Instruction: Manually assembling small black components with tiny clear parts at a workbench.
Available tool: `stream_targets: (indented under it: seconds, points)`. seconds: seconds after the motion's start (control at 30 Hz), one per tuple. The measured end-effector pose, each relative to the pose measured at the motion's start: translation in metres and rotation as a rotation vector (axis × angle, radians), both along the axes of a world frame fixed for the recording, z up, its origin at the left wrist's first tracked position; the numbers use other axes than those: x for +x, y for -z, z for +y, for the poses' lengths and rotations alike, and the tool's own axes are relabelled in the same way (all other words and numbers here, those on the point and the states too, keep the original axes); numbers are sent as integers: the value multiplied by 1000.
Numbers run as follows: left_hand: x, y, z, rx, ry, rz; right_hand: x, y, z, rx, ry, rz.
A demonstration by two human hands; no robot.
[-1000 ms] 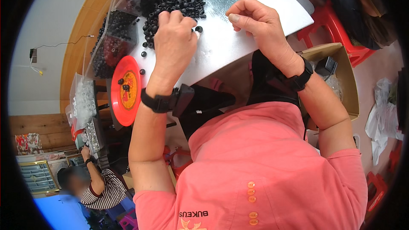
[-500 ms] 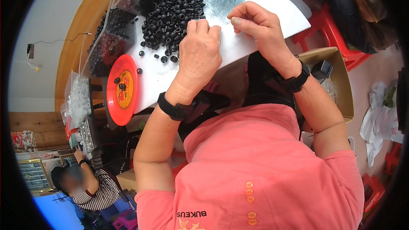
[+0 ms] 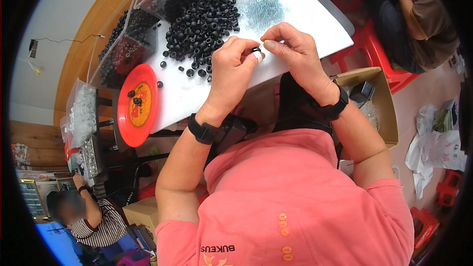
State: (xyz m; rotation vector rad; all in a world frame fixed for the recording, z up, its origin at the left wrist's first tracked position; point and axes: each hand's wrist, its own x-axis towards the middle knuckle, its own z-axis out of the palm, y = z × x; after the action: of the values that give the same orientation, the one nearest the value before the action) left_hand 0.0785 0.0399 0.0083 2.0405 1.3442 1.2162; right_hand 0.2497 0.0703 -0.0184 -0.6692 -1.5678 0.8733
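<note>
My left hand [image 3: 230, 74] pinches a small black plastic part [image 3: 255, 49] between thumb and finger, above the white table's near edge. White tape or a white cover wraps the tip of its thumb. My right hand [image 3: 298, 53] is closed in a pinch, its fingertips almost touching that part; what they hold is too small to make out. A heap of similar black hollow parts [image 3: 202, 34] lies on the table [image 3: 175, 101] beyond my left hand. Past my right hand spreads a patch of tiny silvery metal pieces [image 3: 262, 10].
At the left table edge sits a red plate [image 3: 129, 130] with a few black parts on it. Clear bins [image 3: 129, 34] full of black parts stand behind. An open cardboard box [image 3: 387, 103] and a red stool [image 3: 367, 54] are at the right. Two other people work nearby.
My left hand has turned from the heap's edge toward my right hand, and a black part now shows in its fingers. My right hand has come down and closer to it.
</note>
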Motion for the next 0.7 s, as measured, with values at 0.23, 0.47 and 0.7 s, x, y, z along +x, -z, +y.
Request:
stream_targets:
  seconds: [0.23,0.47,0.7]
  points:
    - [-3,2,-1,-20,-7,-67,-3,-5,-7,-24,-14,-67]
    - [-5,-5,-10,-158,14,-174,-4,-12,-10,115,84,-215]
    - [-17,-6,-26,-385,77,-457,-15,-14,-21,425,229,-325]
